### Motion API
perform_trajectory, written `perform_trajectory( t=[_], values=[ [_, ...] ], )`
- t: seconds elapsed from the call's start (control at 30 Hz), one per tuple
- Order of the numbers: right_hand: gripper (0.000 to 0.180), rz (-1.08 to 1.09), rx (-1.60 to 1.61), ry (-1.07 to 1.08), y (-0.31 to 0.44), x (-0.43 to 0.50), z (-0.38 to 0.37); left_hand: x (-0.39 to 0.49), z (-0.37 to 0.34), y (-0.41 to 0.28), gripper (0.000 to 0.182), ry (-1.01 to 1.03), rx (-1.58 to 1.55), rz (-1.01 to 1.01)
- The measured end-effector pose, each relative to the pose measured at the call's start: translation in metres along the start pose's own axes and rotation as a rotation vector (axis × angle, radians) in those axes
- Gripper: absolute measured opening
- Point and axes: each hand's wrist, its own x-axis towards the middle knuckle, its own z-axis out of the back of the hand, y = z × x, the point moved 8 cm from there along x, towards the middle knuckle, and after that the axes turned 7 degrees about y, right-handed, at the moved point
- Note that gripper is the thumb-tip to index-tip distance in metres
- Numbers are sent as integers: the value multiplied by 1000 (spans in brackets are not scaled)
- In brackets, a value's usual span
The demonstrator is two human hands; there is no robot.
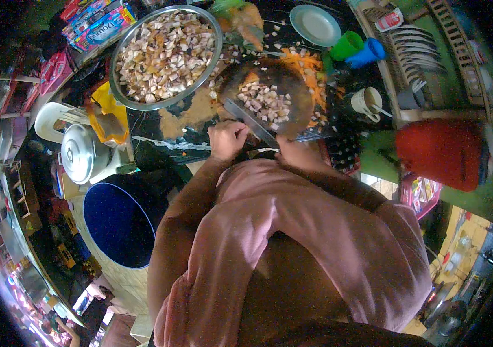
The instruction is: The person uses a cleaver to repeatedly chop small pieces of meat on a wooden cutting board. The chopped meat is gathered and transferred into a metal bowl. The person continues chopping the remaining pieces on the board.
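Observation:
My right hand [296,154] grips the handle end of a wide-bladed kitchen knife [250,122], whose blade slants up and left across the near edge of a round wooden chopping board [292,82]. Beside the blade, on its left, my left hand [227,138] is curled with the fingers drawn in; I see nothing held in it. On the board lies a heap of pale diced root-vegetable cubes [268,102], with an orange piece [251,78] behind it. Many more diced pieces [168,56] fill a large metal basin [217,52] at the back left.
Orange peelings [311,71] lie right of the board. Beyond are a plate [315,25], a green cup [347,45], a blue cup [367,51] and a mug [365,102] with a spoon. A lidded pot [79,154] and a blue-lined bin [118,225] stand left.

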Motion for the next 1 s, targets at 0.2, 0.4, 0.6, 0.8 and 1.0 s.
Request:
perform_trajectory(
  t=[0.2,0.4,0.6,0.8,1.0],
  values=[
    [36,-48,56,-22,21,14,13,2,-2,2,8,-5,-35,-54],
    [38,13,162,-67,14,0,20,-4,0,1,12,-3,-19,-2],
    [41,74,272,-209,0,-18,49,-4,14,-16,32,43,131,-31],
    [39,-38,402,-149,-21,-24,44,11,9,-40,32,261,260,-342],
    [38,-60,270,-138,-15,-45,45,16,1,-39,24,280,361,-349]
  ],
)
